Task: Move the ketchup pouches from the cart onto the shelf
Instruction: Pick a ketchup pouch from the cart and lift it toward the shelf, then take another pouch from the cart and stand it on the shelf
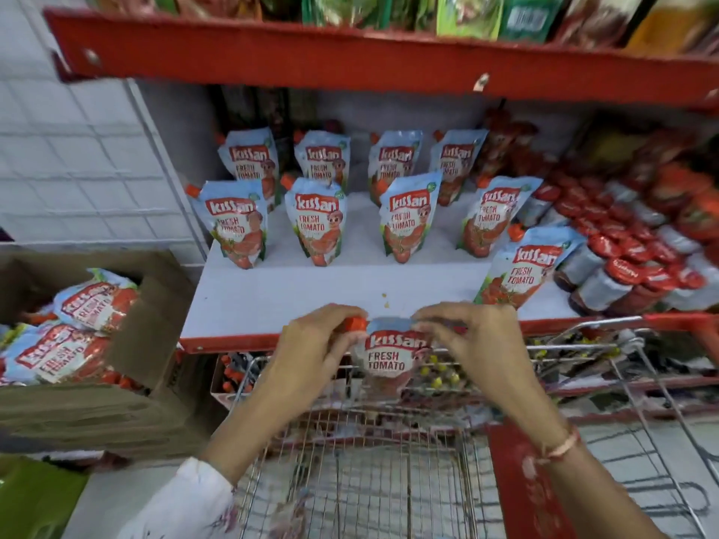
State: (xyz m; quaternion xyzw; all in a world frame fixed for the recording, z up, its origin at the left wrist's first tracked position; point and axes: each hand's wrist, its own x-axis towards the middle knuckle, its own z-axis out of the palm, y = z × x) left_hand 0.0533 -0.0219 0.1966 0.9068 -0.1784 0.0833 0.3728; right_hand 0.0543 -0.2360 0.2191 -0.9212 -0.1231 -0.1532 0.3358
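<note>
White tiled wall fills the far left of this shop aisle, and below it an open cardboard box (pixel 128 344) sits at the near left with several ketchup pouches (pixel 83 324) lying flat inside, waiting to go up. To its right the white shelf (pixel 272 301) already carries two rows of four standing pouches (pixel 317 221), plus a ninth pouch (pixel 523 272) leaning nearer the front at the right, so I judge the job well under way but not finished. Nearer, over the wire cart (pixel 369 461), the left hand (pixel 311 352) is clamped on the orange cap corner of one more pouch (pixel 391 359), and the right hand (pixel 472 344) pinches its other top corner; it hangs just short of the shelf's front edge. Red-lidded jars (pixel 630 262) crowd the shelf's right end. The bare front strip looks like its likely spot.
</note>
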